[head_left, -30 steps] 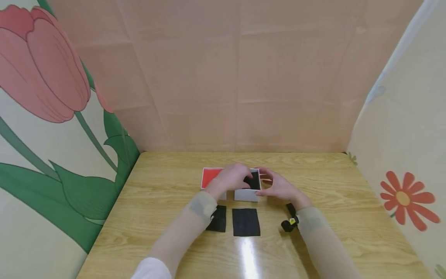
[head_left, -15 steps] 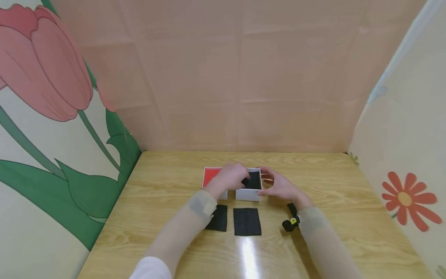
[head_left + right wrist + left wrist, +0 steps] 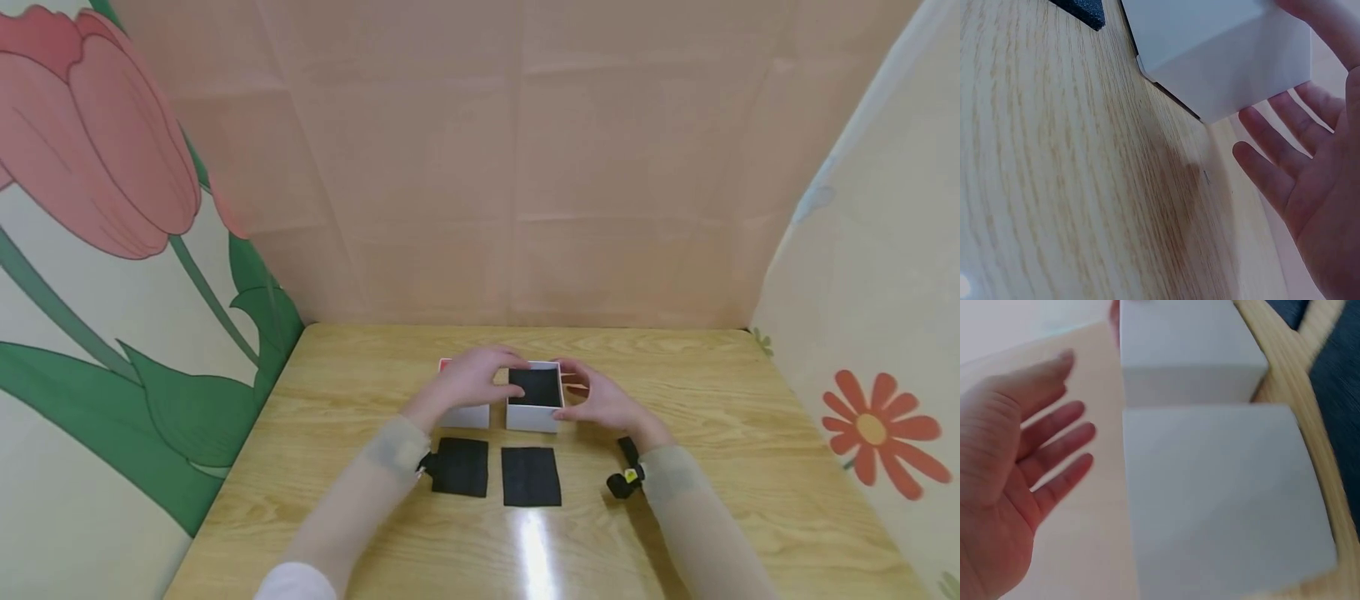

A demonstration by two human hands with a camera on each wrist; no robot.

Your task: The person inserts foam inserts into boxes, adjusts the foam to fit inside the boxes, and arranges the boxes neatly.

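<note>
My right hand (image 3: 600, 398) grips the right white box (image 3: 534, 419), thumb at its front corner and fingers reaching behind. In the right wrist view, fingers (image 3: 1266, 132) lie along that box (image 3: 1241, 69). A black foam square (image 3: 538, 387) sits inside, near the rim. My left hand (image 3: 476, 377) hovers above the left white box (image 3: 467, 416), mostly hiding its red interior. Its thumb is near the right box's left edge. In the left wrist view, the left hand (image 3: 1022, 450) has loosely spread fingers with nothing between them.
Two black foam squares (image 3: 461, 467) (image 3: 531, 477) lie side by side on the wooden table (image 3: 360, 367) before the boxes. A black wrist camera (image 3: 622, 483) hangs from my right wrist. A plain pinkish backdrop (image 3: 420, 208) stands behind the table.
My left hand has let go of the black foam in the right box and drawn back left, over the left box. My right hand has stayed on its box.
</note>
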